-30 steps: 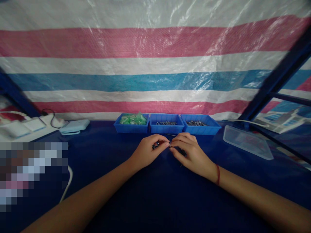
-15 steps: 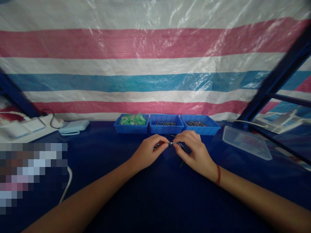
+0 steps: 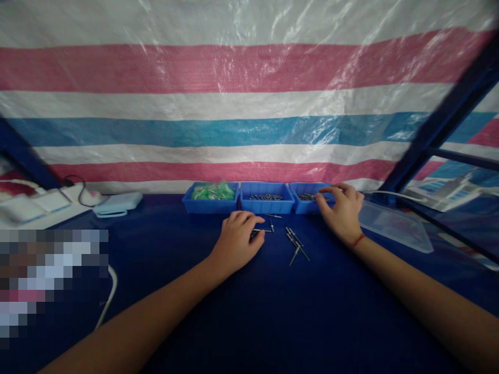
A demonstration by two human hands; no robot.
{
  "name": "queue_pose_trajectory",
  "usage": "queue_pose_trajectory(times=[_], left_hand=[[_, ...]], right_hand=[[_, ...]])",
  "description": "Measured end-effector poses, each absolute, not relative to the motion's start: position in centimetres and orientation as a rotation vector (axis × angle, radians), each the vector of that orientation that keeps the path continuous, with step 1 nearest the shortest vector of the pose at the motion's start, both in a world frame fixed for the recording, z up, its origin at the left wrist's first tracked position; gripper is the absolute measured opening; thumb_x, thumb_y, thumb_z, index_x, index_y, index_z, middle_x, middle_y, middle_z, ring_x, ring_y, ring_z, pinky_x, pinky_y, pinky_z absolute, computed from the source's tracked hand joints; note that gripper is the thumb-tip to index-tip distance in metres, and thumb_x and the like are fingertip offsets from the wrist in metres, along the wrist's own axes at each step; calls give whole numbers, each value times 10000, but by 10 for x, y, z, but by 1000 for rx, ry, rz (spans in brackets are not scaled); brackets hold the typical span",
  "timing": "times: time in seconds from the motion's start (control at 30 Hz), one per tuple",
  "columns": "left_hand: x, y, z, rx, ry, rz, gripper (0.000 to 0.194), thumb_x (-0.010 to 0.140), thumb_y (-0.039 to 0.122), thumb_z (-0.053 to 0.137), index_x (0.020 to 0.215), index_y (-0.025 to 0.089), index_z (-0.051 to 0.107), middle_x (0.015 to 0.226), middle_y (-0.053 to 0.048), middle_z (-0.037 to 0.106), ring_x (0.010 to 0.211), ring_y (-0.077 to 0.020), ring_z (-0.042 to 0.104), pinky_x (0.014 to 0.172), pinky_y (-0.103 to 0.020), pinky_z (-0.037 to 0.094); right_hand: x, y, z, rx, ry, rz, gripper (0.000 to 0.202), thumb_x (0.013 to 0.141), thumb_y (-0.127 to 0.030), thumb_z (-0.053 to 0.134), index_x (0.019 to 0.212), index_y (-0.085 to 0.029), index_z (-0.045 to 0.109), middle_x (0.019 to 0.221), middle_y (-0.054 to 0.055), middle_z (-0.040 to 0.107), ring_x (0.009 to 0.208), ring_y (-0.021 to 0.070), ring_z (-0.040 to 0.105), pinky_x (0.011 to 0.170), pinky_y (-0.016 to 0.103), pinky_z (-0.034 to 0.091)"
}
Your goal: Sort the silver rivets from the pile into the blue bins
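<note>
My left hand (image 3: 238, 240) rests on the blue table with thumb and fingers apart, curved around a few metal pins that look like blind rivets (image 3: 262, 230). Its palm hides part of them. Over the right blue bin (image 3: 304, 208), my right hand (image 3: 343, 212) reaches with thumb and forefinger apart, close to the rivets (image 3: 306, 196) inside. Between the hands, several loose rivets (image 3: 297, 241) lie crossed on the table. Another rivet (image 3: 272, 225) stands out near my left fingertips, and one more (image 3: 273, 215) lies before the middle bin.
The middle blue bin (image 3: 267, 208) holds more rivets, and the left blue bin (image 3: 210, 208) holds a green plastic bag (image 3: 214, 191). A clear plastic lid (image 3: 395, 226) lies at right. Far left are a light-blue case (image 3: 119, 203) and a white power strip (image 3: 50, 210).
My hands have parted. The right hand has moved right and away from me to the right bin, uncovering rivets on the table. My left hand has shifted slightly left and loosened its pinch.
</note>
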State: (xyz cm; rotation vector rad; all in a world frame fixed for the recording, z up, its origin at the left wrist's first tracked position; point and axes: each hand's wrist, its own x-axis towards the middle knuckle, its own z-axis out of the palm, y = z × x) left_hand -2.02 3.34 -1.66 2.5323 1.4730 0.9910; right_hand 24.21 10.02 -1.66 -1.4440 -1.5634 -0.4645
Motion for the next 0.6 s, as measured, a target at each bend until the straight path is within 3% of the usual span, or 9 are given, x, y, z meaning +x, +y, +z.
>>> queue_pose_trajectory(times=[0.17, 0.37, 0.47, 0.53, 0.6], left_hand=[[-20, 31, -17, 2538, 1637, 780, 212, 833, 295, 549, 996, 222, 665, 1100, -58, 587, 1075, -271, 484, 854, -451, 410], [-22, 34, -13, 2467, 1560, 789, 119, 834, 313, 580, 858, 277, 691, 1038, -15, 586, 1017, -234, 506, 858, -434, 396], [-23, 36, -14, 2438, 1488, 872, 127, 845, 312, 563, 870, 263, 677, 1012, -21, 586, 1006, -226, 508, 856, -418, 397], [-23, 38, -15, 2415, 1457, 905, 141, 852, 315, 546, 882, 254, 671, 984, -27, 590, 983, -224, 514, 848, -410, 400], [-23, 40, -16, 2400, 1443, 925, 130, 842, 302, 554, 863, 253, 672, 961, -27, 595, 963, -226, 517, 848, -409, 396]], right_hand=[[235, 92, -20, -1421, -1619, -470, 238, 813, -346, 533, 962, -192, 635, 1070, 124, 540, 1039, 296, 478, 871, 486, 368], [197, 61, -2, -1081, -1881, -294, 123, 816, -273, 535, 859, -207, 629, 1023, 92, 589, 1007, 267, 502, 893, 473, 376], [173, 23, 20, -918, -1886, 296, 113, 846, -260, 502, 834, -213, 604, 856, 51, 633, 842, 197, 586, 785, 372, 457], [160, -14, 28, -846, -1782, 865, 196, 903, -279, 397, 879, -214, 580, 778, 39, 635, 742, 169, 618, 667, 310, 494], [153, -56, 23, -805, -1799, 1194, 324, 941, -306, 257, 990, -218, 565, 755, 50, 641, 709, 171, 642, 635, 306, 507]])
